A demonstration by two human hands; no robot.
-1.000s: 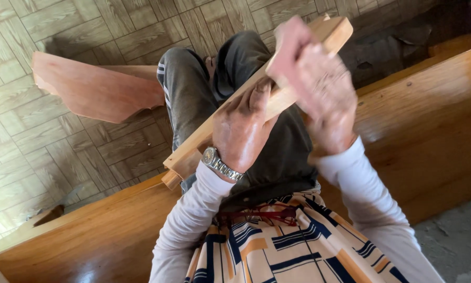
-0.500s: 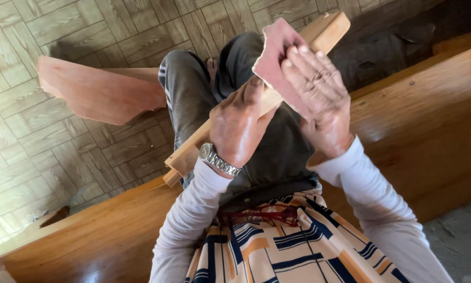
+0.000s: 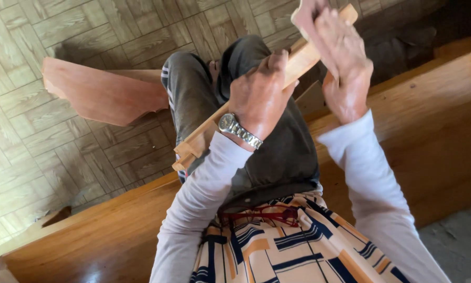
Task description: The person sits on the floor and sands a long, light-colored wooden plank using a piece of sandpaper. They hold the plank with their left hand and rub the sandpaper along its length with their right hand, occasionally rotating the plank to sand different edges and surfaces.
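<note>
Clamped around the middle of the pale wooden bar [image 3: 256,86], my left hand [image 3: 259,91] has its grip curled shut on the wood, thumb side toward my lap, so the piece cannot twist while it is rubbed. That bar is my landmark: it runs slantwise over my thighs, its lower notched end near my left knee and its upper end raised toward the top of the view. Up at that end my right hand [image 3: 340,63] lies flat, fingers pressed together over a pinkish sanding sheet [image 3: 304,15], pinning it against the bar's face. Both wrists are bent and both elbows tucked in by my striped shirt [image 3: 282,251]. Left of the bar, a reddish board [image 3: 102,94] leans above the parquet floor [image 3: 47,157]; beneath me runs the polished wooden bench [image 3: 429,115].
</note>
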